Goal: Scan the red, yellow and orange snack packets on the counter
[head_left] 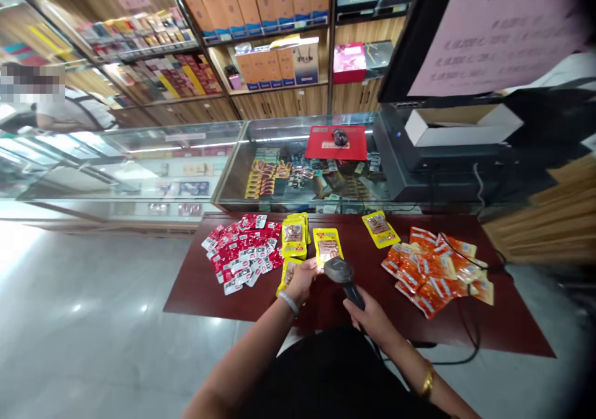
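Note:
My left hand point(302, 279) grips a yellow snack packet point(287, 275) at the near edge of the dark red table point(195, 288). My right hand point(372, 319) holds a black barcode scanner point(339, 275) by its handle, its head pointed toward that packet. More yellow packets lie just beyond: a small stack point(294, 236), one single packet point(327, 245), and another point(380, 228) farther right. A pile of red packets point(239, 251) covers the table's left part. An orange packet pile point(435, 270) lies on the right.
A black cable point(468, 319) runs across the orange pile and off the table's near edge. Behind the table stands a glass display counter point(233, 158) with a red mouse pad and mouse point(338, 141), a monitor and printer at right. Shelves of boxes line the back wall.

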Motion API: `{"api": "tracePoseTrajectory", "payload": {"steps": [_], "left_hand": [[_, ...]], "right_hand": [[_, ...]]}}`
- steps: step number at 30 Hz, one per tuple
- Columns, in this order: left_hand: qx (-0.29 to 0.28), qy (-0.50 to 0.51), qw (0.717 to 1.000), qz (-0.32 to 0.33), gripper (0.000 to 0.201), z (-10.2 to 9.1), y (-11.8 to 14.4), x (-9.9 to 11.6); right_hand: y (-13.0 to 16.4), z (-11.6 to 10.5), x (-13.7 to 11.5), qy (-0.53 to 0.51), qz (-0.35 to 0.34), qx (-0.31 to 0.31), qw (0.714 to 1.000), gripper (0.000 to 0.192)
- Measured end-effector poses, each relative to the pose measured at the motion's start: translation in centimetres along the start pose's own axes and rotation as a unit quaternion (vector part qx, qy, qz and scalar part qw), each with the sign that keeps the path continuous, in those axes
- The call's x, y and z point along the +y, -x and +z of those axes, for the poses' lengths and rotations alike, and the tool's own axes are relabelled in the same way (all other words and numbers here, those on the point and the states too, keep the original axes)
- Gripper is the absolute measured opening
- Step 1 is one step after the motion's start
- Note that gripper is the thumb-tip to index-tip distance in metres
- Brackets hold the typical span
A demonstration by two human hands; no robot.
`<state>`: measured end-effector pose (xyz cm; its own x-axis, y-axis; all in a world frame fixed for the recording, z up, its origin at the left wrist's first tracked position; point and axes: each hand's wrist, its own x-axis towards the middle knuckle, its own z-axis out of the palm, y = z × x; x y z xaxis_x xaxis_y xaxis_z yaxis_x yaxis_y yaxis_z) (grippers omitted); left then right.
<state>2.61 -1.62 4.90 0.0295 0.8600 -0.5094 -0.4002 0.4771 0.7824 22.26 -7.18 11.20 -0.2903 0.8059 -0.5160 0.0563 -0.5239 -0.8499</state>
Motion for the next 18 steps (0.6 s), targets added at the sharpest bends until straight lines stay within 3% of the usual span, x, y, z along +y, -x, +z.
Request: {"api": "tracePoseTrajectory", "payload": {"steps": [6,9,13,18], "left_hand": [[0.088,0.017,0.996,-0.02,0.048,-7.0,3.4,-0.1],[0.098,0.003,0.995,-0.031,0.049,-9.5,4.6,-0.1],[0.134,0.019,0.99,-0.047,0.047,-10.9,5.1,-0.6],[0.218,0.027,0.973,-0.064,0.033,-10.4,4.6,-1.3]], "right_hand": [[-1.3,2.7,1.6,0.042,-0.007,-0.055,0.998,0.057],[-1.7,3.8,1.7,0.046,0.004,-0.075,0.996,0.06],[-2.2,4.7,1.6,0.052,0.01,-0.082,0.995,0.061],[-2.5,5.0,1.6,0.058,0.013,-0.074,0.995,0.061]]}}
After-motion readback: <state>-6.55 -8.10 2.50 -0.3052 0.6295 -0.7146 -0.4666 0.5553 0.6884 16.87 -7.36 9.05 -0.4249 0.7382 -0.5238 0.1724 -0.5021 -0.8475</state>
